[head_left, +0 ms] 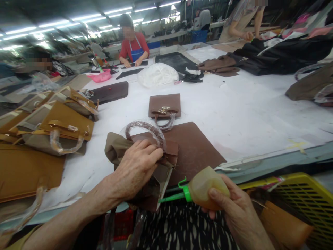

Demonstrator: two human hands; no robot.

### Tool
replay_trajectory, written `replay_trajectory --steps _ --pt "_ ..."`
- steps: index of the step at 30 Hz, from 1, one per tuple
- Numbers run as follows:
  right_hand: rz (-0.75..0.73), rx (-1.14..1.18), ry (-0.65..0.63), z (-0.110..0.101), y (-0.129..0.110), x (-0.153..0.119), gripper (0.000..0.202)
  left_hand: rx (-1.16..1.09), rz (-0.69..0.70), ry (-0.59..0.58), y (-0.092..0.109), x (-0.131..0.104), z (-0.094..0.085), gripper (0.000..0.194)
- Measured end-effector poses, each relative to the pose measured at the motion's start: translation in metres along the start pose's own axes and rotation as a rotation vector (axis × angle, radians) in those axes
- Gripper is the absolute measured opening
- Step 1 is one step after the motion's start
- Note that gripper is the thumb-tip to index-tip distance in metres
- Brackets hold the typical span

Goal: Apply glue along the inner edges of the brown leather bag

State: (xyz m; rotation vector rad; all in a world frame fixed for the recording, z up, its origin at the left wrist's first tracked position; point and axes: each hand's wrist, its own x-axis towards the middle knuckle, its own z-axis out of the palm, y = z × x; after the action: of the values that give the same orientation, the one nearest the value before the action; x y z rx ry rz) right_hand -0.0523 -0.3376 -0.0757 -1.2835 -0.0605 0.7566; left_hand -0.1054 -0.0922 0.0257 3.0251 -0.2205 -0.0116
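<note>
A head-worn camera looks down at a white surface (234, 114) in a busy workshop. The left hand (137, 166) presses down with bent fingers on a brown handbag (156, 173) lying at the near edge of the surface, its wrapped handle (145, 130) looping up just beyond the knuckles; the hand covers much of the bag, so its front cannot be made out, and its lower part hangs off the edge out of sight. A tan cloth (117, 149) is bunched against the bag on the left. The bag lies partly on a flat brown leather sheet (195, 149). The right hand (234, 208) is closed around a soft yellowish squeeze bottle (205, 187) with a green nozzle (174, 197) pointing left toward the bag, its tip just beside the bag's lower corner. Farther back stands a second small brown handbag (164, 106) with a gold clasp. Tan handbags (59, 125) pile up at the left, partly cut off by the frame. A yellow crate (307, 194) sits at lower right, its contents unclear. Across the surface a person in red with a blue apron (134, 48) works, and another person (244, 21) at upper right is cut off above the shoulders
</note>
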Motion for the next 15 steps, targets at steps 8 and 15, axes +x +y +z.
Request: replay_trajectory --steps 8,15 --pt "0.018 0.043 0.113 0.015 -0.007 -0.015 0.038 -0.001 -0.016 0.001 0.000 0.000 -0.001 0.014" --pt "0.034 0.080 0.151 0.011 -0.003 -0.010 0.040 -0.020 -0.026 0.000 0.001 0.000 -0.001 0.012"
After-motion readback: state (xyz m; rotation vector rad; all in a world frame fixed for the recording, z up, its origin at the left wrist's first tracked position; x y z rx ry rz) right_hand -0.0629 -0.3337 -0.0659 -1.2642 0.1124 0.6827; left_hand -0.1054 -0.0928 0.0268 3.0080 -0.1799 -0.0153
